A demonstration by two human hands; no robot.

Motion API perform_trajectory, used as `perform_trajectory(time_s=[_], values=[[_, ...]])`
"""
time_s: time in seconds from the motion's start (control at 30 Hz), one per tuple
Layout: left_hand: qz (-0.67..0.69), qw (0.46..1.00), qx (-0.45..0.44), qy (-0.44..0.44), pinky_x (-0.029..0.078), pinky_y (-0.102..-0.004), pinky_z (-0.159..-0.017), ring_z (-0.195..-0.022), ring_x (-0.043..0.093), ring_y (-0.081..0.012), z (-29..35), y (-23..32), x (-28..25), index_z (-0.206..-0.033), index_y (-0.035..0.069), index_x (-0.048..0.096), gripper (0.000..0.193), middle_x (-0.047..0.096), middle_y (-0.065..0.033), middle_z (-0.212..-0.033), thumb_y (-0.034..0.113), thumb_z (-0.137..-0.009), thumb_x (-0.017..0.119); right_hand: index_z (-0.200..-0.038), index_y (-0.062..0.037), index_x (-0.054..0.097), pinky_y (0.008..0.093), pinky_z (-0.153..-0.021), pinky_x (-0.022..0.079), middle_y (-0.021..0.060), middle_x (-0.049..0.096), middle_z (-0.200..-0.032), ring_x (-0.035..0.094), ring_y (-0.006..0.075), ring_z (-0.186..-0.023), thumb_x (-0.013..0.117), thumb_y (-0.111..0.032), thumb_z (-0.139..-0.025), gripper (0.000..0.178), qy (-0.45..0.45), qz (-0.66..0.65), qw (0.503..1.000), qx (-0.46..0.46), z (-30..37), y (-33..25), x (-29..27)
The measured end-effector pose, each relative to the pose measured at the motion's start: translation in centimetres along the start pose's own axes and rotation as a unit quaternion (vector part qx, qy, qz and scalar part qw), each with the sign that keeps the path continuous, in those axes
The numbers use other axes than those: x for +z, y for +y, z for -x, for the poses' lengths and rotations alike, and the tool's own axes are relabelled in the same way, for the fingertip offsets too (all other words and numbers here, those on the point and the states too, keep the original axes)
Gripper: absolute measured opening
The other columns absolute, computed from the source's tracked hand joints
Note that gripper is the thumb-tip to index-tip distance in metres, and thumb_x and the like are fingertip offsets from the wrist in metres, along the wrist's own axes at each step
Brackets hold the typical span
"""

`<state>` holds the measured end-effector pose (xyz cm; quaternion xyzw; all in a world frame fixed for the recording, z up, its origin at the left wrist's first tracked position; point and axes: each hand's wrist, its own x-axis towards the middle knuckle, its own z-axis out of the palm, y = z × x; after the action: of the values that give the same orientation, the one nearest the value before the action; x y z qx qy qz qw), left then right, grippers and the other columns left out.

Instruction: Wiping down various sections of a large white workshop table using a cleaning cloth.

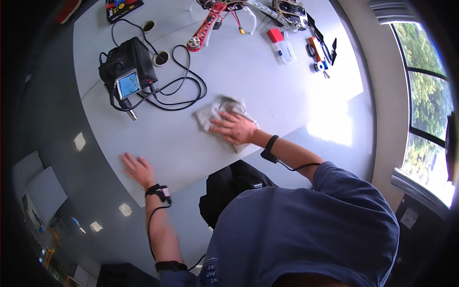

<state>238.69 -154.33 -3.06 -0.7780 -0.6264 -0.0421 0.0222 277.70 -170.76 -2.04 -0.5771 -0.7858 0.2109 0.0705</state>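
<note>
Cloth (210, 114) pressed under a right hand (235, 128) on a pale worktop (172, 160)

Crumpled and light grey, the cloth lies near the front edge of the worktop, roughly mid-width in this view from above. The right hand is laid palm-down across it, fingers spread; such a flat hold probably keeps the loose fabric against the surface. The left hand (137, 168) is well apart from it, holding nothing, fingers extended, apparently resting near the worktop's left edge, perhaps to steady the leaning body. Both wrists carry black straps with small devices (thin cables run from them up the arms).

Beyond the cloth, toward the left, stands a black soldering station (143, 62) with a blue sponge tray (128, 85) at its front. Its black cable (198, 98) lies in loose loops between station and cloth, seemingly just slack left lying.

Farther back are a drone frame with a red arm (210, 26), a handheld controller (291, 12) and a clear plastic case (286, 51) beside a small red box (275, 35). These sit toward the far side, which leaves the hands room near the person. At far right, a bright window (427, 76) shows greenery.
</note>
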Motion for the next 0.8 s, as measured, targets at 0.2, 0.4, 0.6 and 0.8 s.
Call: perform_trajectory(time_s=[0.2,0.4,0.6,0.8], values=[[0.125,0.992,0.011,-0.025,0.01,-0.0643,-0.11,-0.143,0.026,-0.0264,4.7,19.8,-0.4,-0.146,0.014,0.035,0.059,0.027,-0.0118,-0.153,0.027,-0.089,0.046,-0.144,-0.0223,0.036,0.0483,-0.109,0.028,0.0059,0.034,-0.15,0.031,0.0354,-0.137,0.05,-0.028,-0.088,0.058,0.157,0.087,0.969,0.171,-4.3,11.5,-6.2],[0.185,0.968,-0.156,-0.064,0.006,-0.067,-0.108,-0.146,0.014,-0.0294,5.0,31.1,-0.8,-0.149,0.01,0.028,0.061,0.02,-0.0162,-0.155,0.026,-0.091,0.041,-0.141,-0.0164,0.04,0.0482,-0.111,0.024,0.0101,0.036,-0.148,0.03,0.0364,-0.137,0.048,-0.03,-0.091,0.053,0.257,0.114,0.897,0.341,-4.0,15.1,-7.0],[0.081,0.977,-0.191,-0.053,0.003,-0.0643,-0.11,-0.146,0.013,-0.0302,5.0,31.6,-0.6,-0.149,0.006,0.026,0.064,0.018,-0.0171,-0.157,0.029,-0.091,0.038,-0.143,-0.0097,0.037,0.0495,-0.112,0.022,0.0139,0.033,-0.15,0.026,0.0394,-0.139,0.053,-0.023,-0.088,0.059,0.181,0.077,0.895,0.4,9.0,4.0,0.3],[0.063,0.979,-0.188,-0.04,0.003,-0.0626,-0.111,-0.145,0.017,-0.031,4.9,32.4,-0.7,-0.147,0.005,0.03,0.065,0.022,-0.0181,-0.155,0.027,-0.087,0.04,-0.145,-0.0083,0.031,0.054,-0.113,0.019,0.0161,0.029,-0.149,0.02,0.0429,-0.14,0.058,-0.025,-0.084,0.069,0.058,0.051,0.945,0.317,12.4,4.6,-0.9]])
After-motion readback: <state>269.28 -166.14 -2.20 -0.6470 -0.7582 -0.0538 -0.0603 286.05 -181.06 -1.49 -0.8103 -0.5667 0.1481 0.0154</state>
